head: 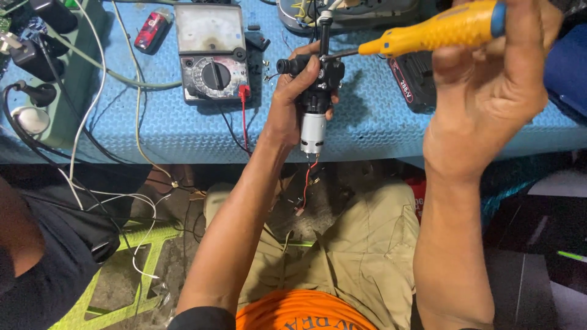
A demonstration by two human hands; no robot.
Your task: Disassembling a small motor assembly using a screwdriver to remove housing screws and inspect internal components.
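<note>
multimeter (pixel 212 54) on table (pixel 379 122), left of motor (pixel 314 91)

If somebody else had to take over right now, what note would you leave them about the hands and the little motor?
Left hand: gripped around the black motor assembly, held upright over the table edge; silver motor can below, red and black wires dangling loose.
Right hand: holds the yellow screwdriver, its tip against the side of the black housing.
Nearby on the blue mat: analog multimeter, black battery pack.
Done: driver is at the housing.
Left: whether the screw is loose or tight cannot be seen; wires unconnected.
</note>
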